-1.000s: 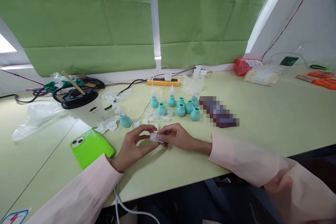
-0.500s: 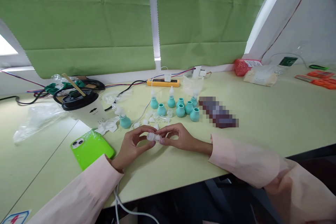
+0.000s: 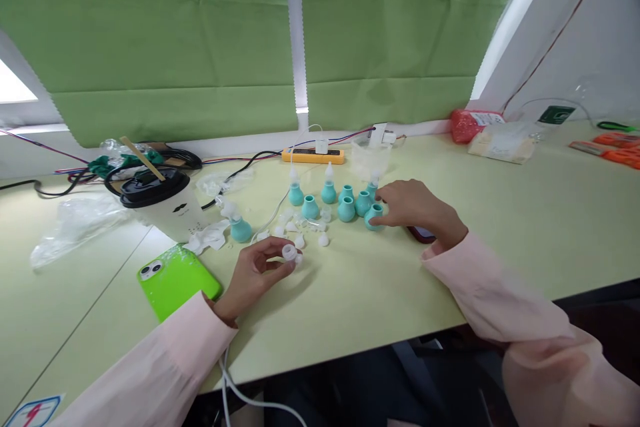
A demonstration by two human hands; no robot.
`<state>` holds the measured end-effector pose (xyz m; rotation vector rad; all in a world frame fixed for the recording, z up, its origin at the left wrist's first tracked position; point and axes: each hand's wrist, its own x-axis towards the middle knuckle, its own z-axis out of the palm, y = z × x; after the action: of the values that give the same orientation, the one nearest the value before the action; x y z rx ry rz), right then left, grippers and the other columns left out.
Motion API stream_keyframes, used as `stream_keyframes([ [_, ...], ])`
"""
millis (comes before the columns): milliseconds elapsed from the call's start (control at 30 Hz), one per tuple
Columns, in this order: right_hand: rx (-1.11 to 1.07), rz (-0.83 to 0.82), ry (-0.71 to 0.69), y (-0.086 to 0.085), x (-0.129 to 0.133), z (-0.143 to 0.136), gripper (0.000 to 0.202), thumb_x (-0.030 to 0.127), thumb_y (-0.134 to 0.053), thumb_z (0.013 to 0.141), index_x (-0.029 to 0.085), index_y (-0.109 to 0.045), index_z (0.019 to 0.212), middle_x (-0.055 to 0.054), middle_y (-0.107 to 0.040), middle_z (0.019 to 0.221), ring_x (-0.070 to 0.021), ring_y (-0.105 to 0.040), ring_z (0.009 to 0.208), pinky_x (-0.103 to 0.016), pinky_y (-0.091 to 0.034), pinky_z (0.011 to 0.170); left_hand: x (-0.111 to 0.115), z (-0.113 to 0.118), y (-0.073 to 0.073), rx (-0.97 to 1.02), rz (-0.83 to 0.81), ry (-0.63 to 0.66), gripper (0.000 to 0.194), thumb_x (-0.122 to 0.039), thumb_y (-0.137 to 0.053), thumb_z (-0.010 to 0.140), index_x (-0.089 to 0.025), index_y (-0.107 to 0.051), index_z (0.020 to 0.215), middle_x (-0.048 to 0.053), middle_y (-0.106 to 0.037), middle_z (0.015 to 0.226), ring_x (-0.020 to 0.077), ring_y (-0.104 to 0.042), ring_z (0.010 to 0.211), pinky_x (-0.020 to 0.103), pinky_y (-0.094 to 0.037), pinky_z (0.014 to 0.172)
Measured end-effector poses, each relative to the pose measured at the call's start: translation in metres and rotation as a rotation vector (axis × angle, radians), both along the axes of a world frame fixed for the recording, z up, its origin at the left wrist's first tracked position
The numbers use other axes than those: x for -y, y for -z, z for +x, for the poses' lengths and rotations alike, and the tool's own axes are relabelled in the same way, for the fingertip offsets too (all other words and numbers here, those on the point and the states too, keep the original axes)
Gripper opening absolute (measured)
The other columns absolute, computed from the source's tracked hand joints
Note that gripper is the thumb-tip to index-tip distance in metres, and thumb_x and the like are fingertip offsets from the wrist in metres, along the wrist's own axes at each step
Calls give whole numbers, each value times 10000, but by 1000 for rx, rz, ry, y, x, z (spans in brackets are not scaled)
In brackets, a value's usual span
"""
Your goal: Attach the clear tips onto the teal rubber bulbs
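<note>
My left hand pinches a small clear plastic fitting, its round open end turned upward. At the right end of a group of teal bulbs, my right hand has thumb and fingers around the front right teal bulb, which stands on the table. Several open-necked bulbs, such as one teal bulb, are close by. Others carry clear nozzles, among them a bulb at the back. Small white caps and clear tubes lie between the bulbs and my left hand.
A green phone and a lidded paper cup stand left, near a crumpled tissue. Behind the bulbs are an orange power strip and a clear tub. A dark phone is partly under my right hand.
My right hand has left the clear fitting and moved right to the front right bulb. My left hand keeps the fitting, now tilted more upright. A white cap shows where my right hand was.
</note>
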<state>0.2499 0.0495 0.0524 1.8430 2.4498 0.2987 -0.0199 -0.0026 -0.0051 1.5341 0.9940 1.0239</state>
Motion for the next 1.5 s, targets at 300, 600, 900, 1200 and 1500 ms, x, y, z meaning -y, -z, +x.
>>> stream_keyframes([
  [300,-131,-141,-116,-7,5,3,172,308,-571,616,192,-572,743,-24,-581,731,-167,-531,663,-235,-322,500,0,2,-1,26,-41,38,249,-250,-607,671,-168,-586,905,30,-565,851,154,-534,780,296,-499,682],
  [600,-659,-478,-743,7,24,-33,269,305,-634,600,155,-570,815,-22,-592,811,-119,-525,709,-232,-417,671,-2,1,2,-4,-29,171,334,-251,-525,740,-205,-511,1071,44,-477,1015,151,-497,825,331,-488,739],
  [900,-814,-539,-759,44,39,-64,368,339,-591,667,147,-525,973,-22,-576,852,-105,-511,718,-226,-426,664,-1,1,-1,39,62,-7,189,-194,-626,651,-167,-529,810,10,-501,828,139,-493,839,237,-451,697],
  [1200,-1111,-167,-621,55,43,-73,367,288,-671,577,173,-571,911,-30,-522,819,-118,-508,745,-188,-414,525,-4,-5,0,126,-131,-12,260,-183,-686,581,-141,-613,828,10,-630,692,127,-589,607,264,-497,628],
  [1500,-1187,247,-608,58,45,-73,310,316,-696,552,142,-605,792,-39,-621,720,-114,-570,639,-200,-430,500,-4,-7,2,222,-149,58,187,-201,-648,633,-126,-613,801,1,-607,582,113,-560,510,254,-482,520],
])
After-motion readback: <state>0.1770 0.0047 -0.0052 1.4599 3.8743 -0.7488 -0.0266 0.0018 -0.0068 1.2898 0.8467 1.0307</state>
